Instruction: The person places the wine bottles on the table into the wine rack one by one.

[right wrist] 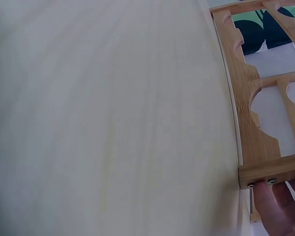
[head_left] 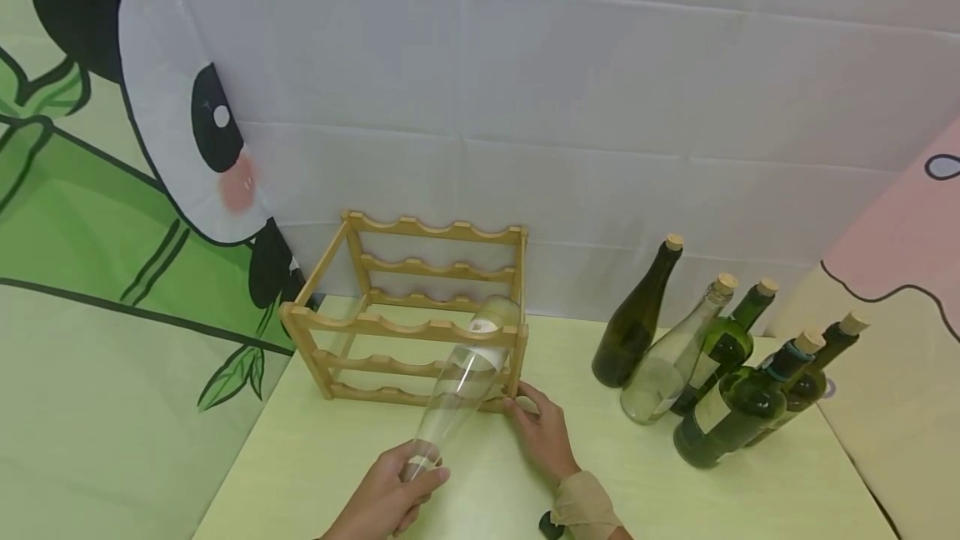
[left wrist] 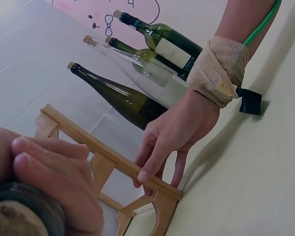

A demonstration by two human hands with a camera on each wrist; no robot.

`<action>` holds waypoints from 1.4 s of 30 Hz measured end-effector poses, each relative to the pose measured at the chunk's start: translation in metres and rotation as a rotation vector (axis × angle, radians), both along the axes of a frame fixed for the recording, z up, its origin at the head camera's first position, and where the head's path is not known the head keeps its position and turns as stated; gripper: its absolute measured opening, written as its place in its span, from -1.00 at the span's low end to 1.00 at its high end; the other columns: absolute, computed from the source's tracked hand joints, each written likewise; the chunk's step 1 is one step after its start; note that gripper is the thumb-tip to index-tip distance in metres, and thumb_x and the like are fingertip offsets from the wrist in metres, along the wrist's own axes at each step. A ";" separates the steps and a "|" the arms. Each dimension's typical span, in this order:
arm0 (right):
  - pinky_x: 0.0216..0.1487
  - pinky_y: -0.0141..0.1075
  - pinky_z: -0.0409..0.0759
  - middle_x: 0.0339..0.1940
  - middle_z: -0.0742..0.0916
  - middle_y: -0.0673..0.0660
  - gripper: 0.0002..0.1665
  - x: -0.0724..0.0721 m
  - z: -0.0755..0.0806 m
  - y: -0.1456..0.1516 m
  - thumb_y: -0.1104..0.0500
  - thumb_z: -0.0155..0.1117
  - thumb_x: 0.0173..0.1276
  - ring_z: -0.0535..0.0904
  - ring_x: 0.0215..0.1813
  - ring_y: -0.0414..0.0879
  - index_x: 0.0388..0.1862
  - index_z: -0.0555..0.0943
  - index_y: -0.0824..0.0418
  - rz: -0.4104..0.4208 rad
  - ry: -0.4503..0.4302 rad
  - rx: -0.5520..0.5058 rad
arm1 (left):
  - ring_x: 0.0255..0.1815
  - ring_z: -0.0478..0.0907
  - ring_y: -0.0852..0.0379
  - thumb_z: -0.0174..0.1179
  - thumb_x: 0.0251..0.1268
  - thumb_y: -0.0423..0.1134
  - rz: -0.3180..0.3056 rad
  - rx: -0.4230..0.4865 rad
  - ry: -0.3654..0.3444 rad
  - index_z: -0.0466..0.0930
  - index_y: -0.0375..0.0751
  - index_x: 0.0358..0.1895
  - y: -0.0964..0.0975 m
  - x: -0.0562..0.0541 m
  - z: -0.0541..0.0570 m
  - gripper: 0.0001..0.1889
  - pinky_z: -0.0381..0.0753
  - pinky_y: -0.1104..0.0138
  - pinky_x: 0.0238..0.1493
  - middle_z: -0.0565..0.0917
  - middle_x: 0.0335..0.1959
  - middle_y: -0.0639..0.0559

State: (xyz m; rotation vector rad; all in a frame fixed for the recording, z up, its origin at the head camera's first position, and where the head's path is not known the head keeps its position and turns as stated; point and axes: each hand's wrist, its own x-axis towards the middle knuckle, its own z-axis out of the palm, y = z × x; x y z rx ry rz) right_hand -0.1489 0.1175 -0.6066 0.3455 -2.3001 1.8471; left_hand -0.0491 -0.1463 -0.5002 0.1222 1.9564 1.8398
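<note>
rack (head_left: 367, 324) on counter (head_left: 300, 457), at left | five bottles (head_left: 727, 344) on counter, right of rack | sixth bottle (head_left: 450, 402) partly in rack, its neck before it, in left hand (head_left: 397, 486) | cloth (head_left: 562, 107) behind rack

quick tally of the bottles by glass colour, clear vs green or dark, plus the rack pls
Clear bottles: 2
Green or dark bottles: 4
Wooden rack: 1
Total: 7 (6 bottles and 1 rack)
</note>
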 end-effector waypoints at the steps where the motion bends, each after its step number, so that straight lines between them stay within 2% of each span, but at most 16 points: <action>1: 0.11 -0.15 0.76 0.10 0.76 0.28 -0.56 0.000 0.000 0.000 0.17 0.40 0.57 0.81 0.08 0.17 0.33 0.67 0.30 -0.001 -0.003 -0.001 | -0.73 0.23 0.30 0.32 0.58 -0.13 0.005 0.003 -0.001 0.49 -0.44 0.13 0.002 0.000 -0.001 -0.60 0.26 0.49 -0.68 0.39 -0.62 0.16; 8: 0.14 -0.20 0.74 0.11 0.76 0.24 -0.56 0.001 0.003 -0.001 0.18 0.42 0.55 0.78 0.15 0.17 0.34 0.67 0.27 -0.001 -0.036 -0.012 | -0.74 0.26 0.31 0.32 0.57 -0.10 0.036 0.008 0.016 0.49 -0.42 0.12 0.016 -0.005 -0.004 -0.58 0.28 0.50 -0.70 0.43 -0.61 0.13; 19: 0.16 -0.13 0.74 0.07 0.77 0.18 -0.61 0.002 0.002 -0.002 0.18 0.42 0.54 0.78 0.17 0.16 0.30 0.71 0.17 -0.005 -0.033 -0.021 | -0.77 0.26 0.31 0.28 0.61 -0.10 0.054 0.000 0.068 0.49 -0.45 0.17 0.030 -0.016 -0.005 -0.57 0.27 0.50 -0.71 0.40 -0.67 0.13; 27: 0.17 -0.14 0.74 0.08 0.78 0.18 -0.60 0.002 0.003 -0.002 0.17 0.42 0.54 0.77 0.19 0.15 0.30 0.71 0.16 -0.002 -0.042 -0.037 | -0.76 0.26 0.31 0.30 0.59 -0.05 0.119 0.045 0.060 0.49 -0.47 0.19 0.043 -0.021 -0.006 -0.51 0.28 0.51 -0.70 0.42 -0.65 0.13; 31: 0.14 -0.14 0.75 0.09 0.77 0.20 -0.60 0.005 0.001 -0.003 0.17 0.42 0.54 0.79 0.15 0.17 0.31 0.70 0.18 0.000 -0.042 -0.038 | -0.76 0.29 0.33 0.24 0.61 -0.16 0.146 0.094 0.032 0.49 -0.46 0.17 0.047 -0.018 -0.007 -0.61 0.31 0.52 -0.70 0.42 -0.62 0.15; 34: 0.12 -0.13 0.75 0.12 0.77 0.22 -0.58 0.004 0.000 -0.003 0.18 0.42 0.54 0.79 0.13 0.17 0.32 0.69 0.20 0.000 -0.031 -0.030 | -0.76 0.29 0.32 0.19 0.57 -0.29 0.155 0.128 0.042 0.49 -0.47 0.17 0.050 -0.018 -0.007 -0.68 0.31 0.51 -0.69 0.42 -0.59 0.14; 42: 0.16 -0.10 0.73 0.13 0.77 0.21 -0.56 0.001 0.003 -0.002 0.15 0.43 0.55 0.78 0.13 0.13 0.34 0.69 0.21 -0.019 -0.054 -0.016 | -0.71 0.33 0.31 0.08 0.49 -0.39 0.131 0.221 0.075 0.40 -0.53 0.29 0.051 -0.019 -0.008 -0.60 0.36 0.49 -0.64 0.43 -0.59 0.17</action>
